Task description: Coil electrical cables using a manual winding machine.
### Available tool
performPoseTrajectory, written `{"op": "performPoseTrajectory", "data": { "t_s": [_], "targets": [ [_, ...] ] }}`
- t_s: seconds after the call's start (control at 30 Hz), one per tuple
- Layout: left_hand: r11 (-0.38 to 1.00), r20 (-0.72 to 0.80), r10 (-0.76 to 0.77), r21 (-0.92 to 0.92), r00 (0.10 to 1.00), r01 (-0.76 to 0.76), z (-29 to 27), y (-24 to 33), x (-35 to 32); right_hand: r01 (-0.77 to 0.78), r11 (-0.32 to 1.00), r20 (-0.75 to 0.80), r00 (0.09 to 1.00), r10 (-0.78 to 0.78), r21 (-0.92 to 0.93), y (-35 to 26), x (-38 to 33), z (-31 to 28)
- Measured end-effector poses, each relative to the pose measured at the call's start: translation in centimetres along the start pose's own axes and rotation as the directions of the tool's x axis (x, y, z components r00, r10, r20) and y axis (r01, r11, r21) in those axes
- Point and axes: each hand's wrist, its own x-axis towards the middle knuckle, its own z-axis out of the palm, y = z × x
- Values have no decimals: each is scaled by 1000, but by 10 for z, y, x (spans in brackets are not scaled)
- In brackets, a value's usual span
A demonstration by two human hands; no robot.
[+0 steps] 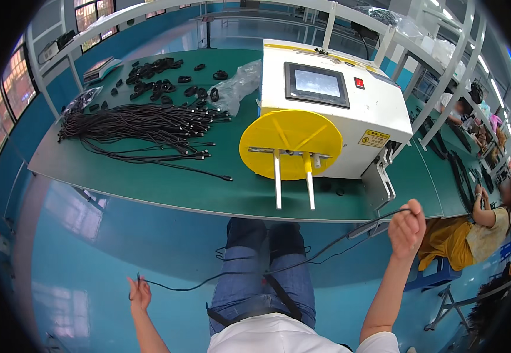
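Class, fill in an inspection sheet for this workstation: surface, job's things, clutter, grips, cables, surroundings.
Surface: green bench, mostly bare at the front edge.
Job's things: one black cable stretched between both hands; white machine with yellow disc.
Clutter: clear plastic bag, scale.
Grips: left hand pinches the cable end; right hand is closed round the cable.
Cables: loose bundle; coiled ones behind.
Surroundings: blue floor, seated co-worker at right.

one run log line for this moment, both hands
left hand: pinches black cable end | right hand: fist closed on same cable, raised | cable sags across lap | winding machine: untouched
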Motion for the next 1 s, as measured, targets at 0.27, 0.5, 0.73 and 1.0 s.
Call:
{"op": "performPoseTrajectory", "data": {
  "t_s": [0.27,0.5,0.73,1.0],
  "targets": [
    [-231,-744,-641,421,189,877,-97,112,-35,-182,495,-88,975,206,-850,25,5,36],
    [-977,-74,145,148,987,155,89,122,10,25,248,103,946,309,-968,63,13,89],
    [642,911,-117,373,395,-670,434,-95,-122,-84,517,169,890,423,-852,116,33,120],
    [9,947,67,315,315,-949,551,-78,-87,124,311,37,961,-273,-942,81,68,25]
  ]
}}
